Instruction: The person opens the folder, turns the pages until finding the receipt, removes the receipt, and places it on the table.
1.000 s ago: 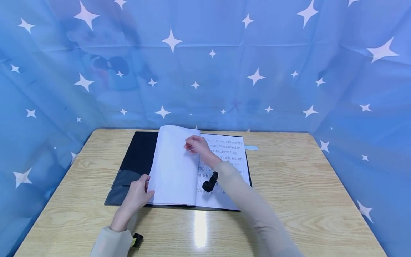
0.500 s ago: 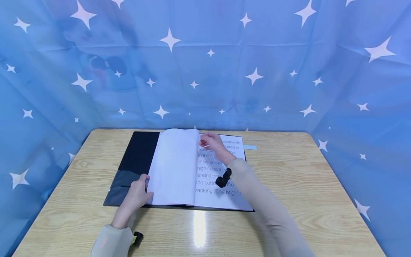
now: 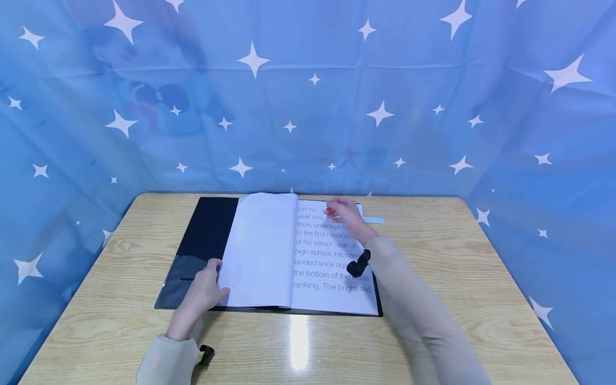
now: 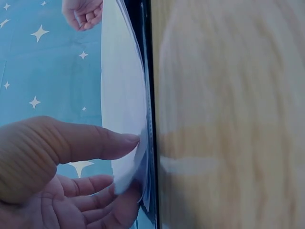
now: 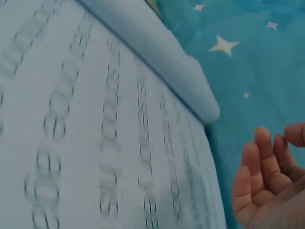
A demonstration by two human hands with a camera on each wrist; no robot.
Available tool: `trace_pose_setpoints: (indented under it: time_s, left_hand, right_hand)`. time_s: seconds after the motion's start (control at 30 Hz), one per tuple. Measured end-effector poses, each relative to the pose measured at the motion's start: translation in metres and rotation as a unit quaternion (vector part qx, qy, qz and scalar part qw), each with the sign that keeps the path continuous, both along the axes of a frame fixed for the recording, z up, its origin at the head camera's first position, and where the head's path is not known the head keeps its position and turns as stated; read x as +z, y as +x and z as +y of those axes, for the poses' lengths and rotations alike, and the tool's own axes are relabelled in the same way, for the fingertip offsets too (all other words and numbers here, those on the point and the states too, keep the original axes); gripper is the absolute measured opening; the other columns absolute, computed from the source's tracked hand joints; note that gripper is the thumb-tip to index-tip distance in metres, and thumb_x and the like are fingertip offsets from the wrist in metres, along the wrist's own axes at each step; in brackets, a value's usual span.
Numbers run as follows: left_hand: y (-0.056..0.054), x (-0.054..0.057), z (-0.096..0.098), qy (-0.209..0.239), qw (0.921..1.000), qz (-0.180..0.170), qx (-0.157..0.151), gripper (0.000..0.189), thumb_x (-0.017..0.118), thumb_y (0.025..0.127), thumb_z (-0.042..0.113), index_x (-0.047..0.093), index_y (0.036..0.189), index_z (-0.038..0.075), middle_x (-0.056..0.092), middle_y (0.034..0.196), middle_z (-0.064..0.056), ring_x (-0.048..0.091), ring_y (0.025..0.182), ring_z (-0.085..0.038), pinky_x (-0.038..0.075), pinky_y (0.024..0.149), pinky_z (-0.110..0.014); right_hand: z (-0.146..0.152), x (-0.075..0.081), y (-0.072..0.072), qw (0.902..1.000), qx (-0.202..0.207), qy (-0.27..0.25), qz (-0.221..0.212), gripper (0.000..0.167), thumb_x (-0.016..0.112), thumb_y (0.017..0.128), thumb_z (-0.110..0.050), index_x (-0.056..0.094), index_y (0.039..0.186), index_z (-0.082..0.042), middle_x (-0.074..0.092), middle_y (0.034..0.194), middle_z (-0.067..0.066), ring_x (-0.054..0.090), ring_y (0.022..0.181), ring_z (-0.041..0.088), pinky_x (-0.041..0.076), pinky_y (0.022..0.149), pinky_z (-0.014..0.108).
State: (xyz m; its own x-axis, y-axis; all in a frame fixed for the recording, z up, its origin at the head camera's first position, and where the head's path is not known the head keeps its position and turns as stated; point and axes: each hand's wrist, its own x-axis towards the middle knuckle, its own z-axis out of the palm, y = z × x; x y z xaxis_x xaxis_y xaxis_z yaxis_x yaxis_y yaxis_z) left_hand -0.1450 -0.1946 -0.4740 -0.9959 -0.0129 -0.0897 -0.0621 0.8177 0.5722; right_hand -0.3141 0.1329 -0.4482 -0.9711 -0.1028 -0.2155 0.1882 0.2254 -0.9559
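An open black folder (image 3: 209,224) holds white sheets. Its left sheet (image 3: 260,251) is blank, and its right page (image 3: 327,256) carries large printed English text. At the lower left corner of the blank sheet, my left hand (image 3: 206,287) holds the edge. In the left wrist view, the thumb lies on the sheet's face and the other fingers curl beside and under its edge. Over the upper part of the printed page hovers my right hand (image 3: 347,218), fingers loosely bent. Nothing shows between those fingers in the right wrist view (image 5: 271,186).
The folder lies on a wood-grain table (image 3: 447,278). A pale blue tab (image 3: 374,220) sticks out past the folder's right edge. Behind the table hangs a blue curtain (image 3: 308,107) with white stars. Black devices are strapped to both wrists.
My right hand has moved right, from above the blank sheet to the printed page's upper right. The blank sheet has settled flatter on the left. My left hand stays at its corner.
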Motion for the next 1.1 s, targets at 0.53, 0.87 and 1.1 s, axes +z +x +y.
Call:
trace_pose_setpoints:
  time_s: [0.53, 0.87, 1.1]
  left_hand:
    - [0.001, -0.002, -0.002, -0.023, 0.9984, 0.034, -0.039, 0.039, 0.071, 0.07, -0.002, 0.06, 0.107, -0.011, 0.054, 0.103, -0.022, 0.053, 0.089, -0.032, 0.047, 0.082, -0.046]
    - [0.002, -0.007, -0.005, 0.0, 0.9984, 0.035, -0.043, 0.038, 0.071, 0.072, -0.004, 0.06, 0.108, -0.009, 0.056, 0.099, -0.017, 0.051, 0.083, -0.025, 0.049, 0.077, -0.042]
    - [0.001, -0.007, -0.007, 0.005, 0.9982, 0.037, -0.047, 0.038, 0.07, 0.072, -0.004, 0.06, 0.108, -0.009, 0.055, 0.097, -0.015, 0.051, 0.083, -0.025, 0.048, 0.076, -0.04]
  right_hand:
    - [0.061, -0.007, -0.016, 0.9951, -0.064, 0.069, -0.03, 0.038, 0.047, 0.095, -0.02, 0.05, 0.127, 0.001, 0.053, 0.119, 0.017, 0.05, 0.107, 0.029, 0.041, 0.091, 0.038]
    - [0.076, -0.012, -0.025, 0.9921, -0.067, 0.092, -0.052, 0.047, 0.039, 0.099, -0.026, 0.037, 0.141, -0.004, 0.038, 0.142, 0.016, 0.038, 0.126, 0.034, 0.032, 0.103, 0.046]
    - [0.09, -0.059, -0.06, 0.9869, -0.096, 0.121, -0.046, 0.047, 0.037, 0.1, -0.031, 0.038, 0.142, -0.01, 0.043, 0.138, 0.012, 0.041, 0.122, 0.03, 0.037, 0.097, 0.045]
